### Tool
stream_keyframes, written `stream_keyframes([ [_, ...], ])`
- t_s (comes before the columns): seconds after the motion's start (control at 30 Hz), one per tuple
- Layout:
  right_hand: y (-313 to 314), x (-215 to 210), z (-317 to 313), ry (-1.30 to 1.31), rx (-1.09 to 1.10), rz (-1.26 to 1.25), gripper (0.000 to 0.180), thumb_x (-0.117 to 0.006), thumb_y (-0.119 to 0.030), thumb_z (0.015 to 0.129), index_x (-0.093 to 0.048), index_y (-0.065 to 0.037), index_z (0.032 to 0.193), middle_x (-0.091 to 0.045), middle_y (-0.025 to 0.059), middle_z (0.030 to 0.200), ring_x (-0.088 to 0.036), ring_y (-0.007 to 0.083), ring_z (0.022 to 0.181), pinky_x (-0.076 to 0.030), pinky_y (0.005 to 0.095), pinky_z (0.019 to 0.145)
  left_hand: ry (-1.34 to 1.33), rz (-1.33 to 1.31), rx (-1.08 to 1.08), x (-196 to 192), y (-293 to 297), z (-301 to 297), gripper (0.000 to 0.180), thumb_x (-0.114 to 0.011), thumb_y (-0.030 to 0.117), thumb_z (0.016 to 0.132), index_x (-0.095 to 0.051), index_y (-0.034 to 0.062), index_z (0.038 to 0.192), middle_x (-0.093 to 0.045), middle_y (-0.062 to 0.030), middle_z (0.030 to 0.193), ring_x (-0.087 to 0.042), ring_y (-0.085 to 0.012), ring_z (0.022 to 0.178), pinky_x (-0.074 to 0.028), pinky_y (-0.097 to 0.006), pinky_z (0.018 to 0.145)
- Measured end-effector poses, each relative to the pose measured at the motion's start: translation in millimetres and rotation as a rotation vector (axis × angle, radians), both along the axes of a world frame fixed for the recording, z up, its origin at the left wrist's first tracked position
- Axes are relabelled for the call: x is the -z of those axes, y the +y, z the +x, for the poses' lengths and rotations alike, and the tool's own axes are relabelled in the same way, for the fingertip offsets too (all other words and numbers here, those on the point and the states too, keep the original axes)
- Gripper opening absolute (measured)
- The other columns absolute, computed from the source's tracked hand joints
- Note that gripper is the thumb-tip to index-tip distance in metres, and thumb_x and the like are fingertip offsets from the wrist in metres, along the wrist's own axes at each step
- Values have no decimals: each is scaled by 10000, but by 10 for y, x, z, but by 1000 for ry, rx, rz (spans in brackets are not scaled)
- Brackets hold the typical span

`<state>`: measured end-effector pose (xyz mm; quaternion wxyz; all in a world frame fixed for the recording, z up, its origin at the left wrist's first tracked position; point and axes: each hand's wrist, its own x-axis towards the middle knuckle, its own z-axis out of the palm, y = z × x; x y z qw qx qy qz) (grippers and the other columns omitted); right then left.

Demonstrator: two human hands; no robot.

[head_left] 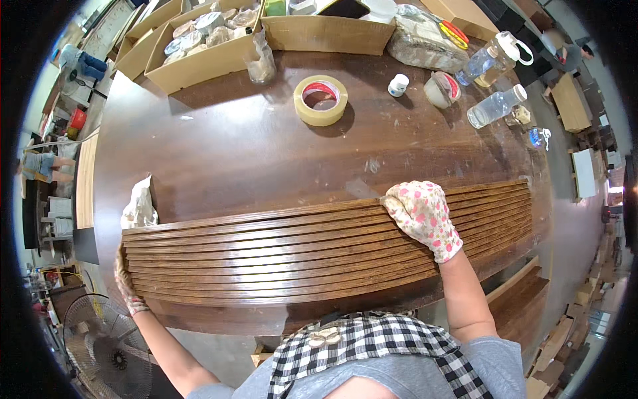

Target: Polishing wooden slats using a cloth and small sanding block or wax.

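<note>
A row of long, dark brown wooden slats [266,256] lies side by side across the near part of the table. My right hand [425,216], in a white glove with pink flowers, is closed over the far edge of the row, right of its middle. Its fingertips are curled under and hidden. At the left end of the slats, my left hand [125,282] rests flat along their ends in a patterned glove, seen edge-on. A crumpled white cloth [139,206] lies just beyond that end.
On the brown table [226,153] sits a roll of tape [320,100]. Cardboard boxes [325,34] line the far side. A small white bottle [398,84] and a clear bottle [492,108] stand at the far right. A fan [109,346] is at lower left.
</note>
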<state>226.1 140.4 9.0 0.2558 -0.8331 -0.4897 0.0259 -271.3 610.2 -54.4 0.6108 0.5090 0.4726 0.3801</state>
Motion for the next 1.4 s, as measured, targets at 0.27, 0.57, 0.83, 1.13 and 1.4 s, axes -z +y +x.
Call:
stream_keyframes([
  [0.27, -68, -6, 49, 1, 21, -24, 172, -684, -230, 849, -675, -88, 753, -631, 85, 648, -624, 263, 639, -470, 390, 634, 314, 792, 531, -1029, -1934, 2537, 296, -466, 134, 981, -625, 72, 1222, -638, -103, 1235, -533, -257, 1251, -369, -429, 1121],
  [0.57, 17, -93, 63, 15, -19, -85, 140, -682, -233, 853, -679, -95, 831, -652, 72, 726, -627, 272, 666, -485, 387, 662, 821, 1031, 999, -804, -2731, 3426, 207, -647, 267, 874, -658, 82, 965, -648, -106, 868, -611, -295, 838, -445, -420, 775],
  [0.83, 956, -116, 971, -24, -208, 93, 405, -680, -160, 853, -580, -62, 1234, -602, 162, 1238, -583, 335, 1120, -478, 420, 968, 826, 1003, 1060, -826, -2740, 3396, 216, -648, 299, 870, -633, 92, 931, -634, -89, 847, -600, -272, 809, -437, -424, 753],
  [1.13, 1764, 756, 1393, 20, -181, -76, 504, -624, -81, 794, -541, -79, 1290, -634, 182, 1079, -624, 373, 995, -508, 447, 876, 725, 1037, 1041, -749, -2692, 3398, 228, -630, 310, 881, -601, 84, 867, -591, -86, 761, -593, -267, 741, -440, -410, 710],
  [1.4, 1049, 314, 621, 298, -521, -442, 497, -625, -155, 880, -499, -99, 1357, -607, 166, 1127, -605, 337, 1060, -491, 416, 917, 749, 1001, 1036, -751, -2663, 3452, 243, -659, 286, 860, -631, 61, 948, -616, -98, 796, -598, -285, 768, -444, -424, 718],
])
